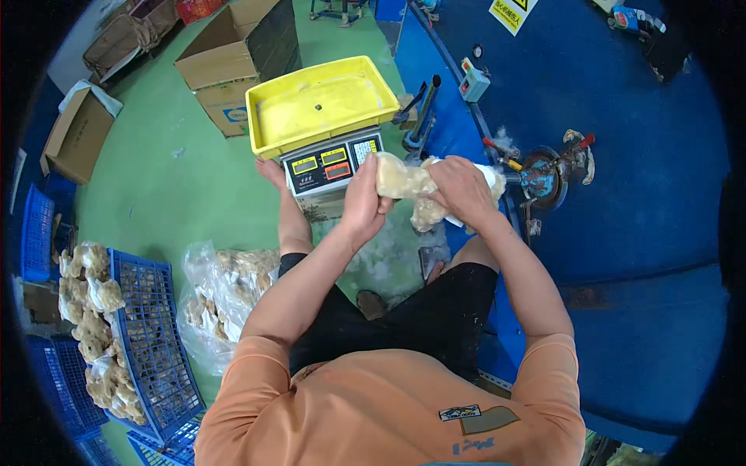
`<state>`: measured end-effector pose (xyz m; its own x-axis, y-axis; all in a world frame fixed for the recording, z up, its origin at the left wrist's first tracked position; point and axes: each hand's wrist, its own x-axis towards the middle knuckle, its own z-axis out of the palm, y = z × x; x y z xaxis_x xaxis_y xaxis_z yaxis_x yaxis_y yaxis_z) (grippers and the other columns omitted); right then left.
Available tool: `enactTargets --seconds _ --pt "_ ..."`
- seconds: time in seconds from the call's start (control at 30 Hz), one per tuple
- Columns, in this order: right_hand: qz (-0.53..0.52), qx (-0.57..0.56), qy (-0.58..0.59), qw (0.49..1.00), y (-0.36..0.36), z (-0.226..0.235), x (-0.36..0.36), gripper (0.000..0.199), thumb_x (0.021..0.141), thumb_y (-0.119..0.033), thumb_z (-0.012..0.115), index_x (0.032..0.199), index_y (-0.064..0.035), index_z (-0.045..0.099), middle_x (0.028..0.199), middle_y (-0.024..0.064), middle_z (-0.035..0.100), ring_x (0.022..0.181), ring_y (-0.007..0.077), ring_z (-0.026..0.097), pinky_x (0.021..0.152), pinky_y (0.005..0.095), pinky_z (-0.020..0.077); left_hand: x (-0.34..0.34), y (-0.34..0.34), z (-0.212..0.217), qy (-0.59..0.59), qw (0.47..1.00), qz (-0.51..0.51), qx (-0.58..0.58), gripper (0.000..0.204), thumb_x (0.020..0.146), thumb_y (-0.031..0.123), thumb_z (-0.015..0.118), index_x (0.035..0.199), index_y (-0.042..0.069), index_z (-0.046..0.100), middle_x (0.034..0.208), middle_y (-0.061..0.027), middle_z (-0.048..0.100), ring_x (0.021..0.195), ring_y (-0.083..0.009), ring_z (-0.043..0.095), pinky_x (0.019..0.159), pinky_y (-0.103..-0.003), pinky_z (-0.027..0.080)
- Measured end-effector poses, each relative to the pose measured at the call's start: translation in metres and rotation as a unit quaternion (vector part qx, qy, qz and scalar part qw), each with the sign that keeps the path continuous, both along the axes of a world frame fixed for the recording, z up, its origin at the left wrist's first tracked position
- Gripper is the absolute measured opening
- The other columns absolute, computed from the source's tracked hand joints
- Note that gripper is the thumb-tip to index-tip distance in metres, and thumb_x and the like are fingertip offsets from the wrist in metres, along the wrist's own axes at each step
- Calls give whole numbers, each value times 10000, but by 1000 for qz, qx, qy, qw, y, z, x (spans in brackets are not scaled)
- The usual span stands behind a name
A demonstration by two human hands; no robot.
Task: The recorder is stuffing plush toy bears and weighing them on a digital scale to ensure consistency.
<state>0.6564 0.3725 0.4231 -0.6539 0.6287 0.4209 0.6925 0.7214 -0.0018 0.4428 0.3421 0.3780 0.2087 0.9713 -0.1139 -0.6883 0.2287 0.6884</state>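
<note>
In front of me a pale cream plush toy (404,180) stretches between my two hands. Its rounded left end is held by my left hand (364,203), thumb up along its side. My right hand (465,191) is closed over the toy's other part, with cream plush and white material showing beneath the fingers. Just right of that hand, a metal nozzle (513,178) sticks out from the blue machine (614,225); the toy's right end lies against it, and whether it is slipped over it is hidden. A digital scale (330,167) with a yellow tray (311,109) stands just beyond my left hand.
A blue crate (155,334) full of plush toys stands at left, beside a clear plastic bag (206,311) of more. Cardboard boxes (225,89) stand on the green floor behind. Red-handled valve fittings (571,155) jut from the machine. White fluff (381,260) lies between my legs.
</note>
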Motion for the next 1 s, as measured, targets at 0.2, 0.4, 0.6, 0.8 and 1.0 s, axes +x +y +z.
enactTargets --seconds 0.2,0.4,0.6,0.8,1.0 --pt "-23 -45 -31 998 -5 5 -37 305 824 -333 695 940 -88 556 868 93 653 854 294 623 842 405 465 -16 5 -9 -145 987 9 -74 301 1045 371 492 1059 83 578 757 -15 583 483 -59 415 386 -178 302" --pt "-154 -53 -21 986 -15 13 -72 248 915 -321 567 895 -74 570 828 126 673 719 325 635 669 442 486 -17 -1 19 104 989 102 27 349 1038 352 519 1208 52 572 883 -40 626 677 -106 567 571 -227 470" --pt "-307 37 47 950 9 -14 21 265 966 -288 518 836 -65 573 734 182 640 640 412 603 606 496 458 7 -25 11 177 983 -3 53 400 1047 303 493 1362 57 509 1038 -74 634 814 -153 614 747 -270 530" --pt "-330 47 104 937 12 -18 38 329 1008 -323 487 807 -72 557 662 182 624 610 423 586 587 505 450 30 -9 27 201 979 13 35 310 1036 265 471 1216 48 601 977 -64 632 776 -145 585 693 -242 489" --pt "-299 45 90 949 9 -21 6 324 1002 -325 495 808 -72 550 683 181 639 609 429 587 587 518 449 31 4 26 368 909 153 123 267 1004 251 518 1062 30 656 880 -76 646 745 -189 582 686 -276 484"
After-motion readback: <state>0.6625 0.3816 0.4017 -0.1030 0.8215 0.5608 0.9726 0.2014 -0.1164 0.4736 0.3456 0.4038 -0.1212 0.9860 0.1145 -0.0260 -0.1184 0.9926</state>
